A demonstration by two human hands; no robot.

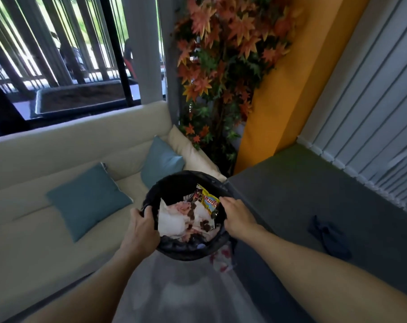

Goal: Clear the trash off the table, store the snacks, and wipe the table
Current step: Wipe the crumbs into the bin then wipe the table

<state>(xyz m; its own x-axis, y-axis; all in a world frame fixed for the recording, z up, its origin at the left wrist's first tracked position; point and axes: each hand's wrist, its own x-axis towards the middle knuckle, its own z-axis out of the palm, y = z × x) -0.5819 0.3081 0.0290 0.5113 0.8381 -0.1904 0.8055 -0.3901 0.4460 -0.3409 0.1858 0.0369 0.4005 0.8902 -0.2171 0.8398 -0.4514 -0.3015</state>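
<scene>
Head view: a black bin (186, 176) is held up between both hands, over the edge of a cream sofa (29, 241) and the grey floor (291, 194). The left grip (143, 227) curls its fingers over the bin's left rim; the right grip (236, 214) clasps the right rim. Inside lie crumpled stained tissues (172, 220) and a yellow wrapper (209, 201) against the far right wall. 2 blue cushions (88, 199) rest on the sofa. A dark cloth (328, 236) lies on the floor to the right.
</scene>
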